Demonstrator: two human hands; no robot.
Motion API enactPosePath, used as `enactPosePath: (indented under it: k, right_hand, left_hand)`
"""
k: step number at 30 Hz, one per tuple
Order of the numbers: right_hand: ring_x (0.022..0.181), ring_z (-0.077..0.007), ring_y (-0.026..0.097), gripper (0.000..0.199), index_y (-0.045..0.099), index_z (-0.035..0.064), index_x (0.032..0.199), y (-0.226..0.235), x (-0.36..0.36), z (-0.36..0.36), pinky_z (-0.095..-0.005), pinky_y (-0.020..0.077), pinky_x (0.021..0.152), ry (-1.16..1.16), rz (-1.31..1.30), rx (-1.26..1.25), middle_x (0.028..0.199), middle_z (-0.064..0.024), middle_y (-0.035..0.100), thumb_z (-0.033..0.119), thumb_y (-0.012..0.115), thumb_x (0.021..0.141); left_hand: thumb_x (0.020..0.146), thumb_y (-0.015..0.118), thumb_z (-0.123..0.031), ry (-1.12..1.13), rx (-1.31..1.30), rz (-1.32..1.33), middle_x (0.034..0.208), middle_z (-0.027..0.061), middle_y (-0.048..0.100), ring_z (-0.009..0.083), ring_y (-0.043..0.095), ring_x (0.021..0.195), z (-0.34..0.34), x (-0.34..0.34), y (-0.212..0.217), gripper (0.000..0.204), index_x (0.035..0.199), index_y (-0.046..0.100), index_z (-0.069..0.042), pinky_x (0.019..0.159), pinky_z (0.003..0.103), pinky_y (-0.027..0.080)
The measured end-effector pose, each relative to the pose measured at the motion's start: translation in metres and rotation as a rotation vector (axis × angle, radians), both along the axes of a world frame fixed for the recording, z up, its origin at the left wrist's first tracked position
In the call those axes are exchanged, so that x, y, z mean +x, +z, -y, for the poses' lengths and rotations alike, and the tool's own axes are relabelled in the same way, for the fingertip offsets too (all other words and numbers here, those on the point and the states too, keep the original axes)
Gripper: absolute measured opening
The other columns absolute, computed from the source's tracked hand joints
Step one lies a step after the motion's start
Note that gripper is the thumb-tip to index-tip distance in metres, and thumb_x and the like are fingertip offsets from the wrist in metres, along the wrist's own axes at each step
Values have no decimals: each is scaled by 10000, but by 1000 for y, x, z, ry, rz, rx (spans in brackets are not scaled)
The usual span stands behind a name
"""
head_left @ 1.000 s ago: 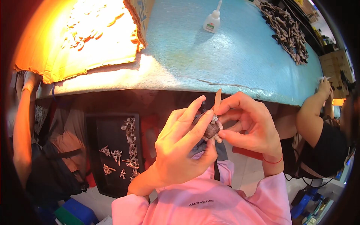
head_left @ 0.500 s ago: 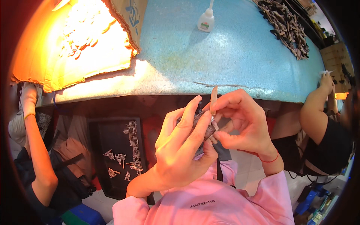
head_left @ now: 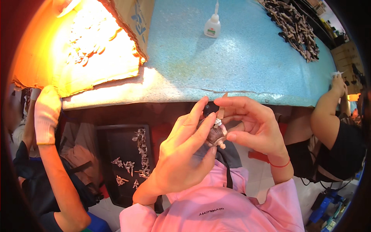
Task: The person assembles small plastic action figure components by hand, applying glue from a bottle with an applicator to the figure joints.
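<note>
In front of my chest, my left hand grips a small figurine with a ridged brown part, a white cluster and a pale knob at its lower end. A flat tan strip stands up from beside the white cluster. My right hand curls around the far side, its index fingertip against the strip's upper end. Its thumb tip is close beside the figurine. Part of the figurine is hidden behind my left fingers, as are some of my right fingertips.
A white squeeze bottle stands on the blue tabletop. At left, a brightly lit cardboard box holds small pieces; a dark pile lies far right. Below, a black tray bears small parts. A co-worker's gloved hand is left; another's arm is right.
The figurine has turned and shows more of its brown part, with the strip lower. My right thumb has drawn back from it. The left co-worker's gloved hand has come into view.
</note>
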State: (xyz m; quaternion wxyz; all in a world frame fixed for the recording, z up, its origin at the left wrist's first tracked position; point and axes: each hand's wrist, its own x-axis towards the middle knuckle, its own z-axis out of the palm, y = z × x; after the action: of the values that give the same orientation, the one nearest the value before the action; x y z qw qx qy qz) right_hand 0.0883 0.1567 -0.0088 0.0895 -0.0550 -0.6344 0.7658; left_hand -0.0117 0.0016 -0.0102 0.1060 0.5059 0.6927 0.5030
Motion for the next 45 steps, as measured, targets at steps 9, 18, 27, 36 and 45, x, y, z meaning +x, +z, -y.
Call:
enactPosePath:
  k: [9,18,27,36,45]
  right_hand:
    - [903,-108,547,437,486,-3,1191,-3,0,1,-207,504,666,-2,13,-3,1002,-61,550,-37,589,768]
    - [809,-141,566,418,546,13,1115,-12,-5,15,-246,438,665,-392,-140,518,916,-86,582,50,648,711]
    - [755,-151,601,344,570,-7,990,-8,-4,17,-232,466,604,-315,-152,522,854,-92,607,19,704,673]
    - [695,-224,579,255,610,45,846,-2,1,17,-293,471,600,-376,-250,851,835,-77,599,27,700,608]
    - [698,-240,573,229,612,43,811,-4,3,18,-306,464,593,-384,-354,897,815,-82,588,30,699,599]
  left_hand:
    - [747,575,14,-97,200,1035,1253,215,453,295,545,1036,6,-4,-14,463,1193,467,81,892,365,440]
    - [862,415,-265,-309,316,1821,1285,294,359,435,437,1131,7,-1,-28,515,1271,353,41,941,521,383]
    - [892,344,-353,-421,292,1943,1326,231,356,411,404,1169,7,3,-34,483,1278,398,-69,905,574,372]
    - [934,287,-435,-551,428,1960,1076,185,552,325,534,964,2,7,-35,536,1153,483,13,699,407,463]
    - [940,362,-330,-580,364,1816,1116,95,549,272,524,964,7,5,-44,356,1145,511,-81,710,386,402]
